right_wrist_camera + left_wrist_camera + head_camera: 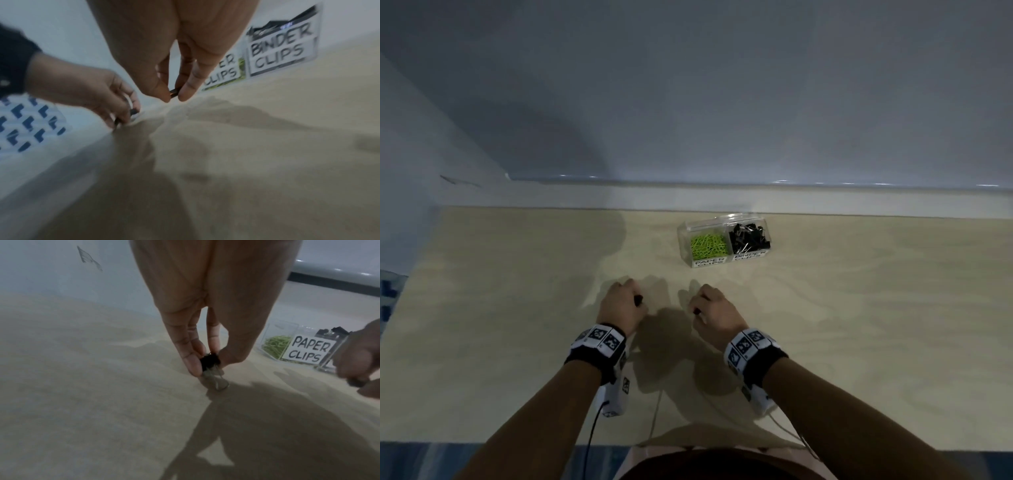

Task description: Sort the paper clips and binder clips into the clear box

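Note:
A clear two-part box [723,240] stands at the back of the pale table, green paper clips [708,246] in its left part and black binder clips [749,237] in its right part. White labels read PAPER CLIPS [306,351] and BINDER CLIPS [280,50]. Well in front of the box, my left hand [627,295] pinches a black binder clip [210,361] between thumb and fingers, its wire handles touching the table. A little to its right, my right hand [703,304] pinches another small black binder clip [173,93] just above the table.
The table [859,308] ends at a white ledge and a grey wall behind the box. Its front edge runs close to my body, with two cables [592,435] hanging over it. A blue-patterned cloth [26,123] lies beyond the table's left edge.

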A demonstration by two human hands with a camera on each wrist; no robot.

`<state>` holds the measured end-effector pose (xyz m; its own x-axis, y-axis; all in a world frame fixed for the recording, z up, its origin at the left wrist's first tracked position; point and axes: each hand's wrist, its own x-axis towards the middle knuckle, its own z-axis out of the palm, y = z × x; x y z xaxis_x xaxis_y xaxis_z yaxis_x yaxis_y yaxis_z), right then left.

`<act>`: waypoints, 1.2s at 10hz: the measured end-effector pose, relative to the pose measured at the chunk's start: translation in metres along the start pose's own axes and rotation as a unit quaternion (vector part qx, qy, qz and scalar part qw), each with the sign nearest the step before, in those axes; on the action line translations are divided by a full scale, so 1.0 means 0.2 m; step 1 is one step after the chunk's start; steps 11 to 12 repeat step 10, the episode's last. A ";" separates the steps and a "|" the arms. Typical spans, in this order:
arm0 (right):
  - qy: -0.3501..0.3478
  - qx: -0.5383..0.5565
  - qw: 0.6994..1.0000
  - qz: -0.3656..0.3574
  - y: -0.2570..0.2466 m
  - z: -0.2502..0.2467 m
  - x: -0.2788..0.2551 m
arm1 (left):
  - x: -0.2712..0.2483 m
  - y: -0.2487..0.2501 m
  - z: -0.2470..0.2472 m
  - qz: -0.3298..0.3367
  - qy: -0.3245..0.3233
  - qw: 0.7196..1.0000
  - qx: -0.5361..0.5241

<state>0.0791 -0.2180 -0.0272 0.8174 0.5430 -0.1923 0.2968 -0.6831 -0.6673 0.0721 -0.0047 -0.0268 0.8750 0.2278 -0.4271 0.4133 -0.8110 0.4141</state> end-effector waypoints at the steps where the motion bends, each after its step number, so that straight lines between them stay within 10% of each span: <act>1: 0.126 0.044 0.991 0.016 0.08 -0.14 -0.01 | -0.01 0.04 -0.03 0.012 -0.008 1.000 -0.027; 3: 0.291 0.042 0.954 0.057 0.25 -0.49 0.15 | -0.01 0.38 -0.11 0.103 0.013 0.987 -0.124; 6: 0.235 -0.019 0.967 0.097 0.46 -0.51 0.11 | 0.21 1.10 0.03 0.282 0.011 0.959 -0.022; 8: 0.230 0.008 0.970 0.082 0.47 -0.49 0.07 | 0.29 1.13 0.11 0.294 -0.015 0.946 0.136; 12: 0.190 0.023 0.977 0.089 0.48 -0.47 -0.05 | 0.27 1.05 0.05 0.318 -0.017 0.943 0.098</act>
